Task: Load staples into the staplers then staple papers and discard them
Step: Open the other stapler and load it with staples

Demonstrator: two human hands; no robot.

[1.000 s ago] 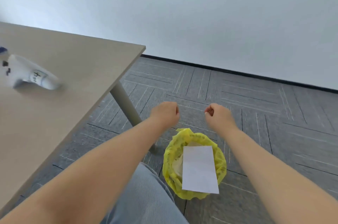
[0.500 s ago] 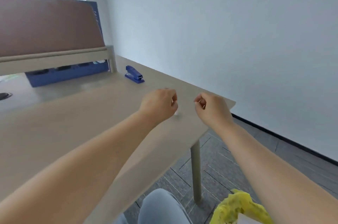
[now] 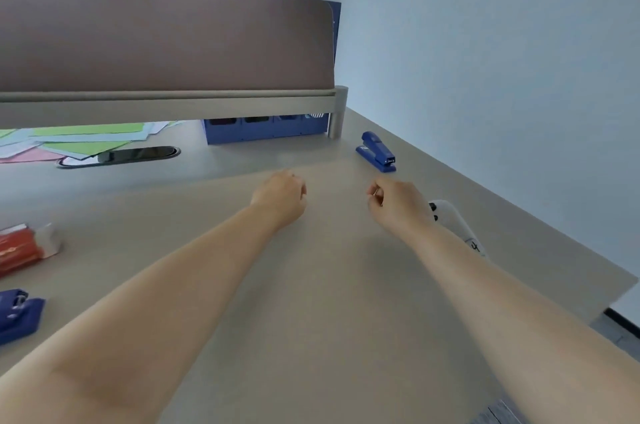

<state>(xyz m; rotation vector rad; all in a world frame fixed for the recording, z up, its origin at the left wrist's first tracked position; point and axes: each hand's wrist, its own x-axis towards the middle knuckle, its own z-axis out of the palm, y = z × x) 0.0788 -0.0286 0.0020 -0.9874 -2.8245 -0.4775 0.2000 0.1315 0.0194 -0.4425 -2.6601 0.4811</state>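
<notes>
My left hand [image 3: 282, 196] and my right hand [image 3: 398, 203] hover side by side over the middle of the beige desk [image 3: 311, 285], both loosely curled with nothing in them. A blue stapler [image 3: 376, 151] lies closed at the far right of the desk, beyond my right hand. A second blue stapler [image 3: 17, 314] lies at the left edge, partly cut off. A red staple box [image 3: 24, 247] sits above it. Coloured papers [image 3: 79, 141] are spread at the far left under the divider.
A white controller-like device [image 3: 457, 226] marked with a 4 lies by the right edge, partly behind my right forearm. A brown divider panel [image 3: 166, 32] on a grey rail closes the desk's far side. A blue organiser [image 3: 266, 127] stands beneath it. A dark cable slot [image 3: 121, 155] is at far left.
The view swung left and up from the yellow bin with paper on the floor to the desk. Both hands stayed curled and empty and now hang over the desk.
</notes>
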